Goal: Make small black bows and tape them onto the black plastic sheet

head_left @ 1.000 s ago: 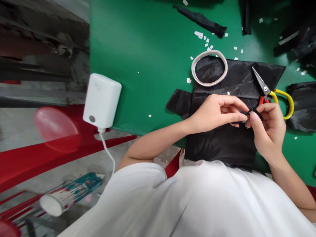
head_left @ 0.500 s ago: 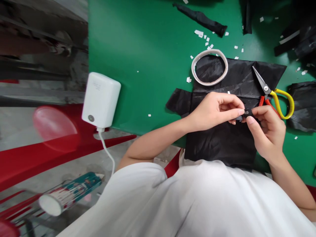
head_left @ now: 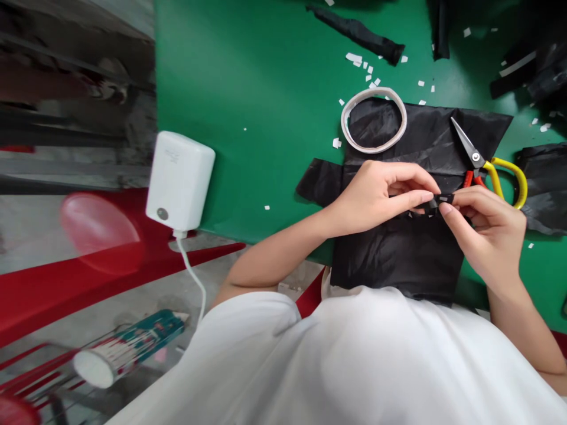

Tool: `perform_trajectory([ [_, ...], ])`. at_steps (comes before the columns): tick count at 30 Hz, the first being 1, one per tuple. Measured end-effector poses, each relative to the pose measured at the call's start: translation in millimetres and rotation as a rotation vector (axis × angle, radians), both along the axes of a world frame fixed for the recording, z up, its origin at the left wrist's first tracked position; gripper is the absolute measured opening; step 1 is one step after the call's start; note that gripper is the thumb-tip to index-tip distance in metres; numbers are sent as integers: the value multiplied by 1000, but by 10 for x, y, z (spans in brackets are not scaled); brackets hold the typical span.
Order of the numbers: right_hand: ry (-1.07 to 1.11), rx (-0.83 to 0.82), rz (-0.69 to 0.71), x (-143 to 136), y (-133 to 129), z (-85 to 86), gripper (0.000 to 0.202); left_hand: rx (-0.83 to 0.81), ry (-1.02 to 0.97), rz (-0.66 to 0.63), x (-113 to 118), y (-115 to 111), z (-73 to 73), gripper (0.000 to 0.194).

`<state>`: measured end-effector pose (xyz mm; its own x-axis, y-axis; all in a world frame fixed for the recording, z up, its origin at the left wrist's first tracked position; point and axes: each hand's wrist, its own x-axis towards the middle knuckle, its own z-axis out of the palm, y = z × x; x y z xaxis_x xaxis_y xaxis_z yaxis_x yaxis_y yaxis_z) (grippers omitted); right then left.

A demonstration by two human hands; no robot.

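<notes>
Between my fingertips is a small black strip (head_left: 444, 199) with a pale bit on it. My left hand (head_left: 385, 195) pinches its left end, and my right hand (head_left: 487, 227) grips the right end between thumb and fingers. Below both hands a larger piece of black fabric (head_left: 394, 257) lies over the table's near edge. A roll of whitish tape (head_left: 346, 125) rests on the fabric beyond my left hand. Scissors (head_left: 476, 157) with yellow and red handles lie just past my right hand, which partly covers them.
Small white scraps (head_left: 354, 58) are scattered over the green table (head_left: 248, 77). Rolled black fabric (head_left: 361, 32) lies at the back, and more black pieces (head_left: 543, 189) at the right. A white power bank (head_left: 181, 177) with a cable is at the left edge, near a red chair (head_left: 88, 271).
My hands have drawn slightly apart, the right one shifting right and the left one a little left. More of the black strip with its pale bit shows between them.
</notes>
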<state>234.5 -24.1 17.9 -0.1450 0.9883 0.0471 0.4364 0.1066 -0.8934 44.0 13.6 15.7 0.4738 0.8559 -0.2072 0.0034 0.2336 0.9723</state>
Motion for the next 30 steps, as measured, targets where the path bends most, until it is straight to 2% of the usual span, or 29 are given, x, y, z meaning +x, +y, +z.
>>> perform_trajectory([
  [3, 4, -1, -67, -3, -10, -13, 8, 44, 28, 61, -3, 2, -5, 13],
  [8, 3, -14, -101, -14, -16, -11, 8, 47, 68, 82, -6, 5, -13, 24],
  [15, -3, -13, -104, -19, -18, -24, 7, 36, 57, 57, 7, -3, -11, 9],
  [22, -9, -3, -101, -24, -20, -30, 9, -40, -19, 35, 15, -10, -5, 8],
  [26, -40, 13, -96, -28, -18, -32, 10, -19, -5, 14, 10, -4, 8, 7],
  [30, -86, 33, -87, -27, -18, -26, 10, -64, -57, -1, 25, -12, 12, 15],
])
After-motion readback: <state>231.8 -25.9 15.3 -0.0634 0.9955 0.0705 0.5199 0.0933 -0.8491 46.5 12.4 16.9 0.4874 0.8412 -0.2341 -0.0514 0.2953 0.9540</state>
